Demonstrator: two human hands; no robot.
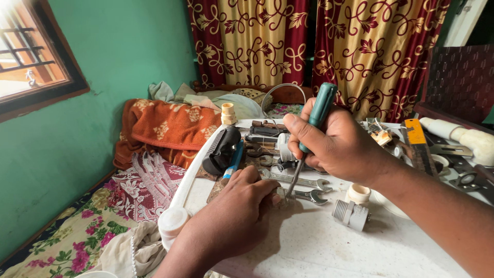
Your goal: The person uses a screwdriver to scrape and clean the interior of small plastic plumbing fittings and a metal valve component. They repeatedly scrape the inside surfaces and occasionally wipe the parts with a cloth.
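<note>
My right hand [334,146] grips the green screwdriver [311,136]; left hand [234,216] pins a small fitting [282,197]. Blade may slip off, jabbing my fingers.

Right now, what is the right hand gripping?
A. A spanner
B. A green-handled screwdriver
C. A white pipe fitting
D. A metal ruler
B: the right hand closes around the green-handled screwdriver, its shaft angled down to the small part held by the left hand; the spanners lie untouched on the table.
</note>
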